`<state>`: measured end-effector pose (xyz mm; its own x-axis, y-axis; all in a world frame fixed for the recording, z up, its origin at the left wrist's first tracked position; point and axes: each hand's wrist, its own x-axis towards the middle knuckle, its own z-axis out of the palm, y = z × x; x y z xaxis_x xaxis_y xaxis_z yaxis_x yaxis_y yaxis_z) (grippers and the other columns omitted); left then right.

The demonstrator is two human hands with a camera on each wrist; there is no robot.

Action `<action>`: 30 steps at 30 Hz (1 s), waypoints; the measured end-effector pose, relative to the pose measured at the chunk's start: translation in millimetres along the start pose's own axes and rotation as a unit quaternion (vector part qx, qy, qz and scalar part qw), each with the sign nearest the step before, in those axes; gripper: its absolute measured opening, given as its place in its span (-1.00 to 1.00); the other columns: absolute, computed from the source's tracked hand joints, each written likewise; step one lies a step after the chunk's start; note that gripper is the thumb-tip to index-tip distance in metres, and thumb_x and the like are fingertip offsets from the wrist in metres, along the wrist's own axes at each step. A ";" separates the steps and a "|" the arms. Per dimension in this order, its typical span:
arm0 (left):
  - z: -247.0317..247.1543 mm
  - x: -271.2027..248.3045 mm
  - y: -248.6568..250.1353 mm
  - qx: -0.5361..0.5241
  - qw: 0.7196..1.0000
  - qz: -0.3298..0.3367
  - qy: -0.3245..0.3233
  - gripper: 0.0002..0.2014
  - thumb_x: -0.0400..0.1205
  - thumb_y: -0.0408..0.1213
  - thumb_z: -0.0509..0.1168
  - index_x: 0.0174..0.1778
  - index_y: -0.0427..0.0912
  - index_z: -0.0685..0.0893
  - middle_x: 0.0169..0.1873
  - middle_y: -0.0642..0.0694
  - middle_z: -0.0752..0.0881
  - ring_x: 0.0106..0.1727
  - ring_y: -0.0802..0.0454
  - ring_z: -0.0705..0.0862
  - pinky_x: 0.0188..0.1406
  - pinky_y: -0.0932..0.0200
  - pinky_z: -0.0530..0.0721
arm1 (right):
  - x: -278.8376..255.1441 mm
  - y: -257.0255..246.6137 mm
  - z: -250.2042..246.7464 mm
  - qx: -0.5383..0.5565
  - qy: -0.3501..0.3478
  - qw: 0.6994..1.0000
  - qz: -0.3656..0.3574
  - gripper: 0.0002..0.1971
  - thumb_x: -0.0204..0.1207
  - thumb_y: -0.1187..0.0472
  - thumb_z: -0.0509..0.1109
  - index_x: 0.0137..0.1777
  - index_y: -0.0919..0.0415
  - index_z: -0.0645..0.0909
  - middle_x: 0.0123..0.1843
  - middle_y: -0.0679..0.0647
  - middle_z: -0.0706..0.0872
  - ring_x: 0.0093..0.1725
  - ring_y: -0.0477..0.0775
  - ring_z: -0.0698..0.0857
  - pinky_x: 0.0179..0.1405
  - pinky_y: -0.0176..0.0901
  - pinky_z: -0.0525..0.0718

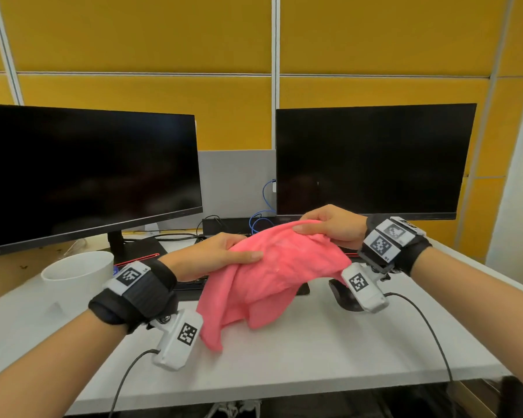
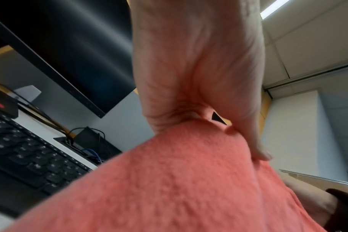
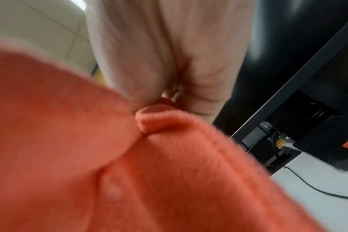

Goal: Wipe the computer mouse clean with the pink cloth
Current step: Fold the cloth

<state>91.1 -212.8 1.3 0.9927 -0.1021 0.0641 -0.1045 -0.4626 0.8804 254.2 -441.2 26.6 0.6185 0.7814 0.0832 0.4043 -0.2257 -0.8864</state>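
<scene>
From the head camera I see a white cup on the left of the white desk. I cannot see inside the cup. My left hand and my right hand each pinch one end of the pink cloth and hold it up over the desk. The cloth hangs down in the middle and hides most of the keyboard. The black mouse sits on the desk under my right wrist, partly behind the wrist camera. Two dark screens stand at the back, the left screen and the right screen, with blue wires between them.

From the left wrist camera, my left hand squeezes the cloth between thumb and fingers. The keyboard lies to the left.

From the right wrist camera, my right hand grips a fold of the cloth. A black wire runs over the desk.
</scene>
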 end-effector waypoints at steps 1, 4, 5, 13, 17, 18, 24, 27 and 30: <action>-3.8 -0.9 -1.6 0.008 1.000 -0.010 0.002 -0.55 0.44 0.10 0.53 0.10 -0.13 0.75 0.08 -0.22 0.81 0.05 -0.06 0.79 0.17 -0.09 0.70 | -2.7 -0.1 -3.0 -0.002 0.000 1.000 0.002 -0.66 0.46 0.10 0.55 0.06 0.39 0.72 -0.15 0.17 0.75 -0.11 0.13 0.72 -0.08 -0.02 0.66; -12.1 -5.8 -4.0 0.011 0.999 -0.036 0.001 -0.70 0.37 0.12 0.56 -0.16 0.00 0.78 -0.10 -0.17 0.81 -0.06 -0.03 0.78 -0.01 0.01 0.72 | -7.5 3.5 -9.7 -0.004 0.010 1.000 0.005 -0.58 0.27 0.12 0.61 0.04 0.40 0.74 -0.09 0.19 0.79 -0.06 0.11 0.77 -0.03 -0.03 0.72; -14.4 -8.1 -4.3 0.009 0.999 -0.041 -0.004 -0.75 0.40 0.08 0.57 -0.21 0.01 0.78 -0.13 -0.15 0.81 -0.08 -0.02 0.77 -0.07 0.07 0.71 | -8.9 3.7 -10.8 -0.005 0.018 1.000 0.004 -0.53 0.22 0.13 0.62 0.07 0.42 0.73 -0.05 0.21 0.79 -0.03 0.14 0.78 0.01 -0.01 0.74; -44.8 -26.8 -5.3 0.010 0.997 -0.074 -0.023 -0.27 0.36 0.15 0.58 0.04 -0.48 0.56 0.04 -0.43 0.70 0.05 -0.22 0.62 0.08 -0.12 0.55 | -20.9 2.4 -26.7 -0.005 0.039 0.999 -0.001 -0.65 0.37 0.28 0.57 0.14 0.41 0.74 0.00 0.24 0.81 0.00 0.15 0.82 -0.12 -0.18 0.76; -55.0 -27.0 -6.3 0.090 0.992 -0.086 0.034 -0.42 0.22 0.22 0.61 -0.19 -0.16 0.55 -0.25 -0.22 0.70 -0.30 -0.02 0.68 -0.45 0.23 0.60 | -22.4 6.6 -22.4 -0.016 0.040 0.999 0.028 -0.58 0.27 0.19 0.59 0.10 0.41 0.77 0.01 0.27 0.82 -0.03 0.12 0.82 0.01 -0.07 0.81; -55.0 -26.1 -6.5 0.087 0.992 -0.085 0.043 -0.54 0.35 0.10 0.57 -0.13 -0.13 0.56 -0.25 -0.26 0.70 -0.35 -0.02 0.68 -0.51 0.24 0.61 | -21.4 7.4 -18.8 -0.020 0.042 0.998 0.034 -0.57 0.28 0.16 0.59 0.09 0.43 0.77 0.00 0.28 0.81 -0.03 0.13 0.81 0.08 -0.01 0.80; -48.9 -20.4 0.1 0.076 0.994 -0.083 0.010 -0.67 0.74 -0.53 0.12 0.14 -0.06 0.69 -0.08 -0.31 0.66 -0.41 -0.01 0.59 -0.57 0.26 0.56 | -11.9 -2.6 3.3 -0.043 0.118 0.992 0.029 -0.72 0.48 0.17 0.55 0.01 0.42 0.79 -0.05 0.40 0.80 -0.13 0.19 0.78 0.01 0.05 0.82; -40.8 -13.0 4.2 0.113 0.985 -0.120 -0.051 -0.51 0.72 -0.60 0.02 0.19 -0.06 0.79 0.18 -0.22 0.71 -0.25 -0.03 0.62 -0.37 0.19 0.66 | -8.1 -15.4 18.1 -0.058 0.126 0.990 0.024 -0.76 0.47 0.21 0.56 -0.03 0.43 0.79 -0.15 0.32 0.77 -0.23 0.11 0.75 -0.23 -0.11 0.81; -28.3 -7.0 14.6 0.074 0.983 -0.149 -0.081 -0.51 0.72 -0.63 0.03 0.37 -0.11 0.68 0.25 -0.18 0.65 -0.29 0.08 0.69 -0.42 0.26 0.71 | -5.9 -27.6 34.3 -0.077 0.131 0.988 0.023 -0.83 0.47 0.19 0.56 -0.20 0.32 0.77 -0.25 0.19 0.71 -0.29 0.04 0.70 -0.39 -0.19 0.71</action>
<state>84.4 -193.9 27.0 0.9590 -0.0758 -0.2732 0.1706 -0.6153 0.7696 216.3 -419.6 34.9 0.7835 0.5953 0.1782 0.4578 -0.3590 -0.8133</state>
